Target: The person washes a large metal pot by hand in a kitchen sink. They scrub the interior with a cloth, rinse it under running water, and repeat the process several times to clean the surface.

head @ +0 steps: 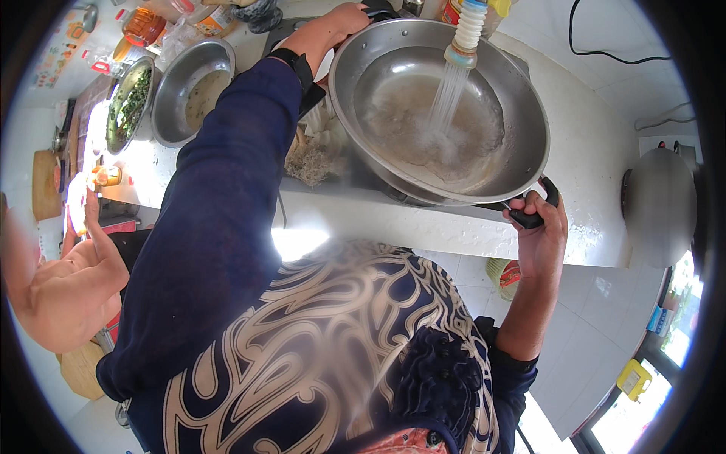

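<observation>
A large two-handled stainless steel wok [374, 62] is in front of me, over the counter. Water streams into it from the white corrugated hose of a faucet [468, 34], and cloudy water [408, 119] pools in the bottom. At the far left rim, my left hand [347, 21] is at the black handle [379, 10], its fingers partly hidden. My right hand [539, 227] grips the other black handle [527, 218] at the near right. A tangled fibrous clump [309, 162], perhaps a scrubber, lies left of the wok beneath my left forearm.
Left on the counter are a steel bowl [170, 108] of murky liquid and another bowl [150, 76] holding leafy greens. Bottles [143, 27] crowd the back left. A bare-backed person [74, 289] is at far left. A light green basket [502, 278] is below the counter; a black cable [612, 54] hangs right.
</observation>
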Demonstrator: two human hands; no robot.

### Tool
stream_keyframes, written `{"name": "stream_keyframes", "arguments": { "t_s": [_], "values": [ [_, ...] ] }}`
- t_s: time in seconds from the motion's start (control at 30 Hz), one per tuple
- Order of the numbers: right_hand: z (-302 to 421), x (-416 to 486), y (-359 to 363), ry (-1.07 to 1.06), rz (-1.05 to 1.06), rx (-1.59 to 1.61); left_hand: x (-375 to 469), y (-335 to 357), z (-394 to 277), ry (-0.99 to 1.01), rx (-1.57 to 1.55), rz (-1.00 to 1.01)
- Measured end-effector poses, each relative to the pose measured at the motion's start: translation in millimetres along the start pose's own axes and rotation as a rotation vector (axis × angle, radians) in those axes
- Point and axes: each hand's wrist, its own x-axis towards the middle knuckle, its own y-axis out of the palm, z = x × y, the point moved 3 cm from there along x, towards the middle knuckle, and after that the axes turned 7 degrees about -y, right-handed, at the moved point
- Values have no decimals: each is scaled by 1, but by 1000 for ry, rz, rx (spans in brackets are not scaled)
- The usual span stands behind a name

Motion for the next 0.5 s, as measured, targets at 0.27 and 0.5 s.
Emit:
{"name": "stream_keyframes", "arguments": {
  "t_s": [0.27, 0.5],
  "values": [
    [-1, 0, 0, -5, -3, 8, -4, -1, -3, 12, 61, -32],
    [-1, -1, 1, -8, -3, 4, 3, -2, 2, 15, 53, -33]
  ]
}}
